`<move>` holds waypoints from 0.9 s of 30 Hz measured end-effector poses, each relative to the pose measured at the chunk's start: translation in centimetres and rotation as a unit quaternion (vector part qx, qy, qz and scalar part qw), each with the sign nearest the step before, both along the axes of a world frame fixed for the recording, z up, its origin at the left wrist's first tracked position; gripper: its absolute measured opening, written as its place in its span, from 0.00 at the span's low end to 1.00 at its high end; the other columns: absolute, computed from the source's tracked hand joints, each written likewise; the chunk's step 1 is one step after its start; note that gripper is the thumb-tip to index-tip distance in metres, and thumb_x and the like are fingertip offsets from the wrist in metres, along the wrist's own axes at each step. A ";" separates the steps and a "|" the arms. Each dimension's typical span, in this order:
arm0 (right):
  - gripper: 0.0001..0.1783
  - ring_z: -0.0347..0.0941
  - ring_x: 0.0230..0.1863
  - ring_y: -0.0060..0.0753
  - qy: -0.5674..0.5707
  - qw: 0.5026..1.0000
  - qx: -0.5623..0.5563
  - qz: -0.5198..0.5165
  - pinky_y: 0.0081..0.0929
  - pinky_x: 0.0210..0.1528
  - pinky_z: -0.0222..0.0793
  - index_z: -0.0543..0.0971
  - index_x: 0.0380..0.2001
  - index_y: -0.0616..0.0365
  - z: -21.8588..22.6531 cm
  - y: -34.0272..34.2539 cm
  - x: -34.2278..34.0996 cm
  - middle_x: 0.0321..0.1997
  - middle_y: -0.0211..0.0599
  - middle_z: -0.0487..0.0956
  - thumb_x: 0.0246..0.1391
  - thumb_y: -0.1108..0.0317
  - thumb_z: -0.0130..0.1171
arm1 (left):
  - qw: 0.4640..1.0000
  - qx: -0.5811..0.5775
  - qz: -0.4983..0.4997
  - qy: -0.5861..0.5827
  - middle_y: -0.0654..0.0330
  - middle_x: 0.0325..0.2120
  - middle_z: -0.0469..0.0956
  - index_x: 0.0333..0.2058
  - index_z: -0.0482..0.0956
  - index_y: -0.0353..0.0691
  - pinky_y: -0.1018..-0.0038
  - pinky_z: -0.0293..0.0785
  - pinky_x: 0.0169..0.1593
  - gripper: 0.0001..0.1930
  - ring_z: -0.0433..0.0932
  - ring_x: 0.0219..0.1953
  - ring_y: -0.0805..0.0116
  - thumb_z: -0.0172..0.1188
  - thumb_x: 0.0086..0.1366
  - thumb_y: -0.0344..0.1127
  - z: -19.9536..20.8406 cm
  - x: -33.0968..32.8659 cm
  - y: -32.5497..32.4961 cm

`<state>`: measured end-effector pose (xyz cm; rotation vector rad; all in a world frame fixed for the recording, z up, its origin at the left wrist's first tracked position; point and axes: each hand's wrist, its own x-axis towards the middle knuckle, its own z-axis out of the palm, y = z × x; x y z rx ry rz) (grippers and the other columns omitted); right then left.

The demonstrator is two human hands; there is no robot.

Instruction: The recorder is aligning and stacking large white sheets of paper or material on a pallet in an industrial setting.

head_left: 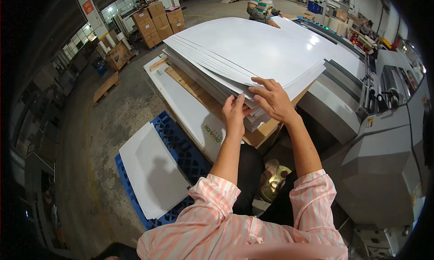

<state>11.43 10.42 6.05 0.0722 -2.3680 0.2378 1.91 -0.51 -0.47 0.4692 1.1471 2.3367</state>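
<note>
The left hand [234, 115] is at the near edge of a stack of large white sheets [253, 47], thumb and fingers close together; whether they pinch paper, I cannot tell. The right hand [275, 99] bends slightly spread fingers over the near corner, its grip unclear. Edges lie unevenly here, so lopsided lifting could crease that corner. Farther off, a co-worker's hand [273, 23] is at the far edge; an ill-timed pull there could skew sheets.

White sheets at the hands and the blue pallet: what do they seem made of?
White sheets: probably paper or thin card, smooth and glossy; thin edges fan out and bright reflections show on top. Blue pallet: likely moulded plastic, judging by its even colour and repeated openings; finish unclear.
</note>
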 end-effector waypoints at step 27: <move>0.14 0.70 0.31 0.22 0.195 0.759 -0.620 0.022 0.20 0.33 0.65 0.79 0.31 0.64 -0.4 -0.4 -3.5 0.31 0.33 0.77 0.53 0.61 0.55 | 0.991 -0.092 0.028 0.097 0.68 0.21 0.69 0.24 0.73 0.39 0.81 0.65 0.30 0.08 0.67 0.25 0.80 0.51 0.60 0.34 -0.3 0.9 -0.5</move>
